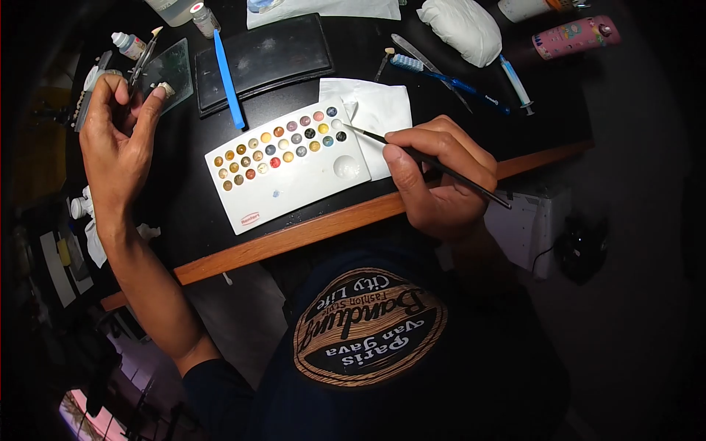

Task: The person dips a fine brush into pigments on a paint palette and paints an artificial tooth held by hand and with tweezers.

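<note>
Palette [294, 189]: lying flat on the black tabletop [176, 228], carrying 3 rows of coloured wells and 1 larger hollow [346, 167] towards its right end.
Right hand [445, 173]: pinching a brush [371, 134] between thumb and fingers, hovering off the right end of the palette.
Brush tip: pointing at a pale well near the palette's far right corner; I cannot tell whether it is touching.
Left hand [118, 140]: grasping a slim metal tool [143, 60] to the left of the palette; something pale is showing by the thumb tip, too small to identify.
Metal tool: extending past the fingers, bearing a small cream piece [157, 31] at its far end.
Glass plate [175, 67]: lying beyond the palette's left end.
Black case [283, 55]: resting beyond the palette.
Blue strip [226, 77]: lying across the case, its near end almost reaching the palette.
White paper [386, 103]: lying partly beneath the palette's right end.
Toothbrush [441, 76]: lying beyond the palette, to its right.
Syringe [516, 84]: lying farther right of the palette, near the toothbrush.
</note>
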`<state>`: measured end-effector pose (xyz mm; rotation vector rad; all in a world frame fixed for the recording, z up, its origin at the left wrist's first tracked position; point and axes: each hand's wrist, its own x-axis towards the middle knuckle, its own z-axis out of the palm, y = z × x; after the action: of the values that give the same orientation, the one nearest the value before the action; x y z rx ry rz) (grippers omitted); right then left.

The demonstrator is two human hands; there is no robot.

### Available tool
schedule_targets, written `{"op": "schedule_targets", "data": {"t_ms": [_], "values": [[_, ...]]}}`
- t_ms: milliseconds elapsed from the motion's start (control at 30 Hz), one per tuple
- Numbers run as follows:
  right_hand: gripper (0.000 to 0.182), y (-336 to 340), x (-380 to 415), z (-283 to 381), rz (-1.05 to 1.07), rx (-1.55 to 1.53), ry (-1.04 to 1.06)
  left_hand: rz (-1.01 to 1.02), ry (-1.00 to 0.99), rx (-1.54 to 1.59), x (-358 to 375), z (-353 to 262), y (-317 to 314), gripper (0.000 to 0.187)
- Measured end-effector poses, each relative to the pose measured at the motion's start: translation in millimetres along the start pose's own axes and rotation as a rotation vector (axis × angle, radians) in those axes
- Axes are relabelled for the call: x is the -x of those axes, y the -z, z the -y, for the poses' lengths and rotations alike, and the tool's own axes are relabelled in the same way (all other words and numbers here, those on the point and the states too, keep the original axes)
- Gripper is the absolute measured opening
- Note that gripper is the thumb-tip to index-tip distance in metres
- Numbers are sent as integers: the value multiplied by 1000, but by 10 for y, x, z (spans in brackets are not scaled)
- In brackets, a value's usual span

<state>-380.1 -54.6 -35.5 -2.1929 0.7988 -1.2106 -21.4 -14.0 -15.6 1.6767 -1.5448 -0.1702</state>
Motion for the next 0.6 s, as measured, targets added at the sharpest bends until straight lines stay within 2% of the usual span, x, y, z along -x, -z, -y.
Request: {"op": "schedule_targets", "data": {"t_ms": [167,467,500,600], "values": [[11,-74,-37,-58,21,6,52,-6,10,12,1,10,4,32],[8,157,68,9,-3,24,-19,3,-19,3,2,63,22,31],[10,190,119,42,18,34,-73,1,-19,6,5,64,22,31],[12,224,272,-28,104,91,8,-4,-19,12,5,42,13,31]]}}
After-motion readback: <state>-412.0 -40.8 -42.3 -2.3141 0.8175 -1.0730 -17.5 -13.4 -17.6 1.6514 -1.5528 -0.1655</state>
